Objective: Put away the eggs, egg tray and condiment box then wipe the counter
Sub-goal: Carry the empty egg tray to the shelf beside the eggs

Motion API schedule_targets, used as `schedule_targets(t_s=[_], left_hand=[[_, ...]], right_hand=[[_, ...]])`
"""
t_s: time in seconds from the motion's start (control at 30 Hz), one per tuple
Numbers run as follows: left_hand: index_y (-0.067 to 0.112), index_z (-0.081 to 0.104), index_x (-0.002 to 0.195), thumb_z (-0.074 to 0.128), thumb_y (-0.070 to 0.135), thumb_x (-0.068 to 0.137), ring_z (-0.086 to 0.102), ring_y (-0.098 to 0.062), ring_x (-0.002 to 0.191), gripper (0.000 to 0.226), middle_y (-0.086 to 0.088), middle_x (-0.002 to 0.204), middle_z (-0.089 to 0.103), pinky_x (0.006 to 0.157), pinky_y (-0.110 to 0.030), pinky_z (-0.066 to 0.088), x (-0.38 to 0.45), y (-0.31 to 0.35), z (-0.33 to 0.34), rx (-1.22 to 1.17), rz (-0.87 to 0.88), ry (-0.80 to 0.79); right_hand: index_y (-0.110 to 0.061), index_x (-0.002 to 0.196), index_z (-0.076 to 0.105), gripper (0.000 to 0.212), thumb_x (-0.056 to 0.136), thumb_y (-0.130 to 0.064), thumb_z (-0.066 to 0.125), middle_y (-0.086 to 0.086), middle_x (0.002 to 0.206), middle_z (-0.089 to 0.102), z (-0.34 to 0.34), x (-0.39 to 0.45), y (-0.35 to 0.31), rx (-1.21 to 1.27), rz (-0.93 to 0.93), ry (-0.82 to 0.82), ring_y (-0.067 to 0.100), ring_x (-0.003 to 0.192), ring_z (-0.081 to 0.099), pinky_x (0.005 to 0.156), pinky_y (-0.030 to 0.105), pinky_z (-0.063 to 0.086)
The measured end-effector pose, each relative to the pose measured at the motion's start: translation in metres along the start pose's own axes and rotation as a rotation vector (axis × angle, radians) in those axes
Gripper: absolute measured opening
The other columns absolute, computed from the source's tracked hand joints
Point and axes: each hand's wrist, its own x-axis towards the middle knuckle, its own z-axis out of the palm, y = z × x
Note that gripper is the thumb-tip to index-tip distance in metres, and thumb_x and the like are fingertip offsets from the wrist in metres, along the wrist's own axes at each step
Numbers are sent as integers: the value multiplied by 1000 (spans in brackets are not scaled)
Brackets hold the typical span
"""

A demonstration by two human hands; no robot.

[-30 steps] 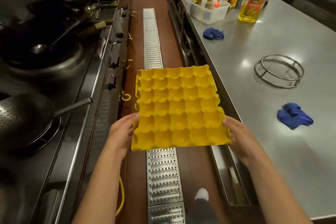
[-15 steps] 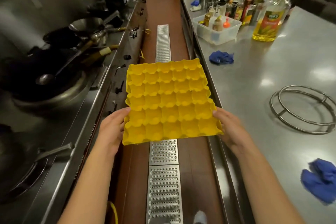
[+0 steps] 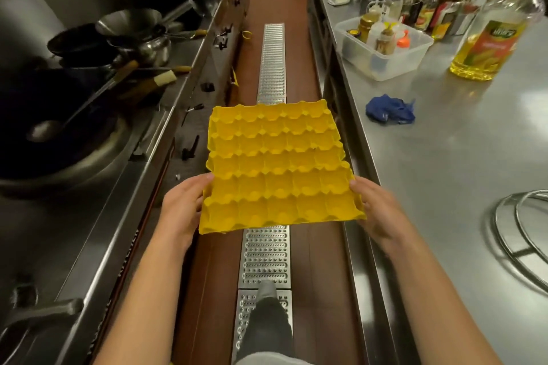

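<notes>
Holding the empty yellow egg tray [image 3: 278, 166] level over the floor drain grate [image 3: 265, 255], left hand [image 3: 182, 210] and right hand [image 3: 378, 210] each pinching a near corner, counter [image 3: 444, 175] alongside.

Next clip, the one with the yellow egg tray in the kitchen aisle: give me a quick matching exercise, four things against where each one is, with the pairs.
Things:
1. egg tray
2. blue cloth
3. condiment box
4. oil bottle

Places:
A. standing on the counter, right of the clear box
B. crumpled on the counter near its aisle edge
C. held over the aisle floor by the left hand and right hand
D. on the counter, with small bottles standing inside

Pairs: 1-C, 2-B, 3-D, 4-A
</notes>
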Motion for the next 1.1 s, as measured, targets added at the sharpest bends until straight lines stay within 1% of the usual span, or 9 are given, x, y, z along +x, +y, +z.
schedule_targets(t_s=[0.07, 0.13, 0.3, 0.47, 0.57, 0.7, 0.87, 1.0, 1.1], left_hand=[[18, 74, 112, 74, 33, 87, 74, -24, 99, 28, -5, 104, 77, 84, -46, 60, 43, 6, 2, 5, -16, -11], [18, 73, 113, 73, 31, 88, 74, -23, 98, 28, -5, 104, 77, 75, -41, 62, 86, 17, 5, -13, -31, -29], [14, 70, 120, 71, 28, 91, 73, -23, 100, 33, -7, 108, 76, 71, -37, 61, 174, 56, 17, -44, -59, -77], [12, 71, 117, 71, 25, 90, 73, -24, 99, 30, -9, 107, 76, 64, -34, 60, 242, 84, 36, -65, -66, -99], [13, 72, 114, 72, 26, 89, 73, -24, 99, 28, -9, 106, 76, 62, -33, 58, 279, 91, 53, -72, -75, -96], [15, 75, 109, 73, 25, 89, 74, -24, 98, 23, -9, 105, 77, 63, -34, 59, 327, 100, 83, -70, -85, -73], [13, 72, 114, 71, 25, 90, 73, -25, 99, 27, -9, 107, 76, 63, -33, 59, 386, 134, 134, -53, -59, -33], [13, 71, 118, 70, 26, 91, 74, -22, 97, 30, -8, 107, 76, 61, -31, 59, 427, 169, 177, -58, -29, 12], [14, 72, 118, 70, 26, 91, 74, -22, 97, 29, -8, 107, 77, 66, -36, 61, 457, 186, 203, -77, 2, 42]], right_hand=[[-16, 121, 68, 27, 97, -24, 58, 7, 112, 75, 12, 37, -9, -19, 6, 2, 23, 104, 72, 74, 30, 58], [-15, 122, 67, 28, 97, -22, 57, 7, 112, 75, 27, 73, -20, -29, 4, 19, 24, 104, 71, 77, 31, 57], [-20, 112, 72, 21, 96, -21, 58, 6, 111, 75, 60, 147, -50, -28, -7, 74, 24, 103, 71, 82, 35, 54], [-21, 111, 73, 21, 97, -19, 57, 7, 111, 75, 75, 206, -75, 6, -2, 92, 23, 102, 72, 75, 31, 59], [-17, 124, 66, 28, 98, -21, 56, 8, 116, 73, 75, 245, -88, -15, 16, 107, 26, 108, 70, 88, 41, 54], [-16, 124, 65, 28, 98, -21, 56, 8, 115, 73, 65, 306, -106, 6, 45, 101, 27, 107, 70, 93, 45, 52], [-13, 127, 64, 30, 99, -18, 54, 9, 116, 73, 55, 399, -149, 56, 58, 22, 24, 104, 71, 77, 33, 56], [-9, 129, 62, 33, 99, -18, 54, 13, 119, 71, 47, 469, -196, 75, 47, -31, 26, 106, 69, 75, 31, 54], [-10, 128, 63, 31, 99, -18, 54, 13, 118, 71, 46, 512, -226, 52, 20, -46, 25, 102, 68, 73, 31, 54]])
